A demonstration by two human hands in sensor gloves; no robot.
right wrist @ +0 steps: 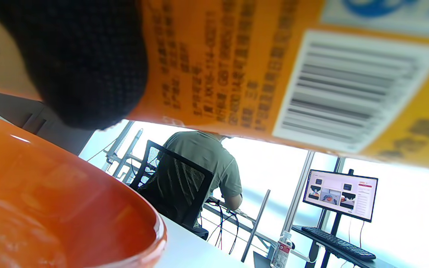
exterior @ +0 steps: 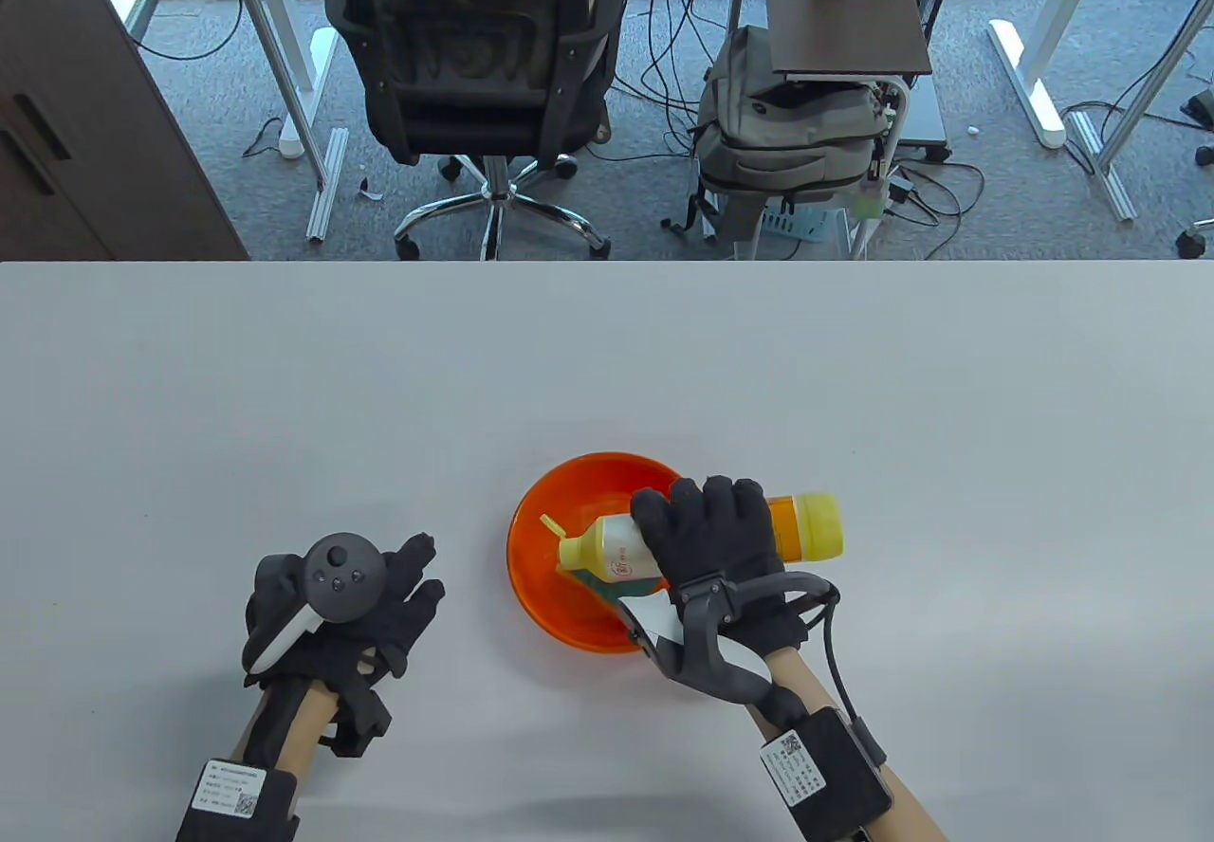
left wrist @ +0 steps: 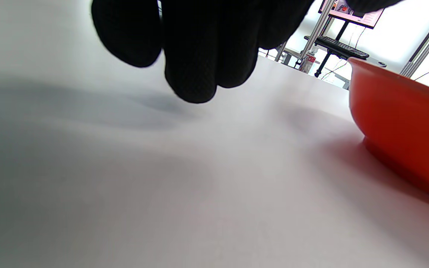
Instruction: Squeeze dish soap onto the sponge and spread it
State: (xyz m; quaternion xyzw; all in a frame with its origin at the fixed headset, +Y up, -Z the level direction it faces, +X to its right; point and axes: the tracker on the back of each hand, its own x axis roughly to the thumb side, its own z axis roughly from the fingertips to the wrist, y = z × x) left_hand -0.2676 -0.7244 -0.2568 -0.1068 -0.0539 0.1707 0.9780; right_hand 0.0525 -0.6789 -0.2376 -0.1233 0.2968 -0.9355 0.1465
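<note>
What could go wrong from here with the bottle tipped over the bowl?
1. The sponge is mostly hidden under the dish soap bottle, so soap may land on the orange bowl instead.
2. The left hand rests on the table away from the bowl, so nothing steadies it.
3. The right hand grips the bottle mid-body; a hard squeeze could overdose.

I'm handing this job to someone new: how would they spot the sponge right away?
Find the orange bowl near the front of the white table. The sponge lies inside it, mostly hidden under the tipped yellow soap bottle held by the right hand. It is the only green thing there.
</note>
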